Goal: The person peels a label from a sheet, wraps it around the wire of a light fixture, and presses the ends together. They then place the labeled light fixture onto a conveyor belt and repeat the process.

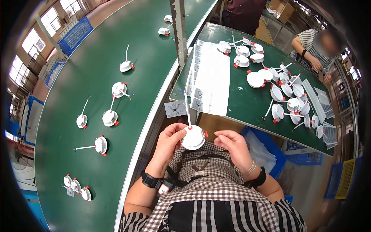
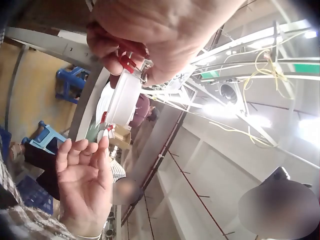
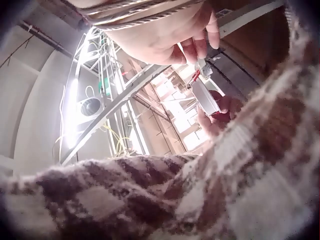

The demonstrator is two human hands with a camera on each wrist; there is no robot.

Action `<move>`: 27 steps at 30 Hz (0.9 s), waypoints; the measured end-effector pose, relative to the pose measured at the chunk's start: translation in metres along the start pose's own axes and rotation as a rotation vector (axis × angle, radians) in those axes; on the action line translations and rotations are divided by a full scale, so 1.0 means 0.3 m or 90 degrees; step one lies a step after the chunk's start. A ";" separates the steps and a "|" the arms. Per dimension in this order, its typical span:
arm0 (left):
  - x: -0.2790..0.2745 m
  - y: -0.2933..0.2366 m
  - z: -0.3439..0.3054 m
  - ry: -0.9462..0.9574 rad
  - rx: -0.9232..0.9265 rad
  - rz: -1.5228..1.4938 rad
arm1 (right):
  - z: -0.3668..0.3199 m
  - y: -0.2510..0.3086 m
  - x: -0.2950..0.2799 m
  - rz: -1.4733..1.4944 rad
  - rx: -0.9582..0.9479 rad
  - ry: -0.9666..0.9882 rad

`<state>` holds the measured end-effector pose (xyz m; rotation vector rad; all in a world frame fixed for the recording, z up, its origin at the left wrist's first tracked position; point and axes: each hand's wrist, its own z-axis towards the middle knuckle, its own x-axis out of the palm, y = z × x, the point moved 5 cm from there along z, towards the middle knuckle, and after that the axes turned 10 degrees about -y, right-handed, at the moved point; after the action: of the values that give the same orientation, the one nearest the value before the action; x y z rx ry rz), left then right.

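Observation:
My left hand (image 1: 170, 141) grips a round white downlight (image 1: 193, 138) by its left edge, the thumb over the near face. Its white cable stands up from a red grommet, with bare coloured wire ends at the top. A red spring clip (image 1: 205, 133) sticks out on the right side; in the left wrist view another red clip (image 2: 127, 62) shows by the left fingers. My right hand (image 1: 235, 149) is just right of the downlight, apart from it in the head view. Its fingers are loosely bent, and the left wrist view shows its palm with fingers extended.
A green conveyor belt (image 1: 104, 166) on the left carries scattered downlights. Many more downlights (image 1: 255, 79) crowd the green table (image 1: 239, 100) ahead, beside white label sheets (image 1: 212, 77). A grey printed label (image 1: 175, 109) is at the table's corner. A metal post (image 1: 179, 34) rises between belt and table.

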<state>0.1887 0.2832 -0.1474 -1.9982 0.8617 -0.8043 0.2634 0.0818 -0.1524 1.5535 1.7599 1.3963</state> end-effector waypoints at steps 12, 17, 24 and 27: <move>0.037 -0.038 -0.029 0.007 0.074 0.040 | 0.045 0.023 0.079 -0.140 -0.040 0.022; 0.146 -0.186 -0.161 0.037 0.865 0.586 | 0.037 -0.009 0.126 0.086 0.116 0.267; 0.163 -0.172 -0.187 0.058 0.954 0.594 | 0.031 0.024 0.113 0.066 -0.001 0.267; 0.167 -0.159 -0.167 0.057 0.969 0.542 | 0.023 0.029 0.111 0.100 0.030 0.259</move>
<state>0.1919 0.2442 -0.0715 -0.2097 0.6589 -0.6508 0.2634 0.1137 -0.1378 1.5411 1.9403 1.8671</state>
